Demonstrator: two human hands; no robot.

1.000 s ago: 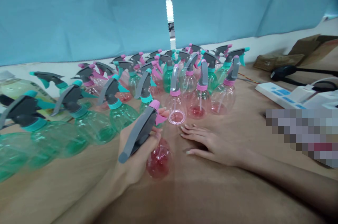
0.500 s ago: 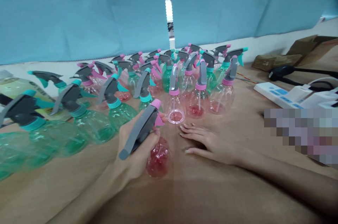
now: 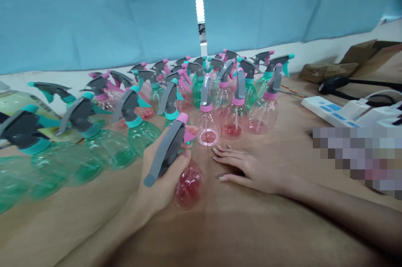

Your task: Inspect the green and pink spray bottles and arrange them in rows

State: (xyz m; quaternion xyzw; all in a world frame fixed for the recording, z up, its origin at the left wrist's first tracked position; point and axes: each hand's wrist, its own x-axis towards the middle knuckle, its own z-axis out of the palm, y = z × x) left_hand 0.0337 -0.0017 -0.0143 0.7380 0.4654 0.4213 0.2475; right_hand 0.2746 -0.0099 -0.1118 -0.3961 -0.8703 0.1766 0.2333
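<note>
My left hand (image 3: 163,174) is wrapped round the neck of a pink spray bottle (image 3: 189,185) with a grey trigger head and pink nozzle. The bottle is roughly upright at the table's middle; the fingers hide its collar. My right hand (image 3: 245,168) lies flat on the brown table (image 3: 251,225), fingers stretched out and holding nothing. Just beyond its fingertips stands a clear pink spray bottle (image 3: 207,126), with another pink spray bottle (image 3: 233,122) beside it. Left of my left hand, a green spray bottle (image 3: 143,135) with a turquoise collar stands close by.
Several green spray bottles (image 3: 109,149) line the left side, and mixed pink and green ones crowd the back. A large bottle of yellowish liquid (image 3: 19,101) is behind them. On the right are a white power strip (image 3: 329,112), a black headset (image 3: 336,85) and a cardboard box (image 3: 364,59).
The view has shifted very slightly. My left hand stays round the pink spray bottle, whose head sits a touch more upright. My right hand rests as before.
</note>
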